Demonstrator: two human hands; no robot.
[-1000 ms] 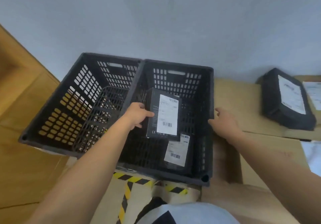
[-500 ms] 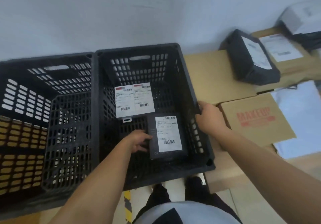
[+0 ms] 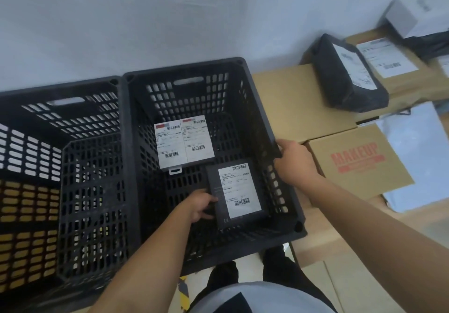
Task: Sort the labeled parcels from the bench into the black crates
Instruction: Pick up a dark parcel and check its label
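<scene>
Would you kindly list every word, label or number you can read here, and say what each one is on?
"MAKEUP": red print on the brown cardboard box.
"CE": small mark on the black parcel in the right crate.
Too small or blurred to read: the shipping labels on the black parcel, the flat parcel behind it, the black bag and the tan box beside the bag.

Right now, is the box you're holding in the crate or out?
In: the dark labelled box lies flat inside the right crate, left hand holding it.
</scene>
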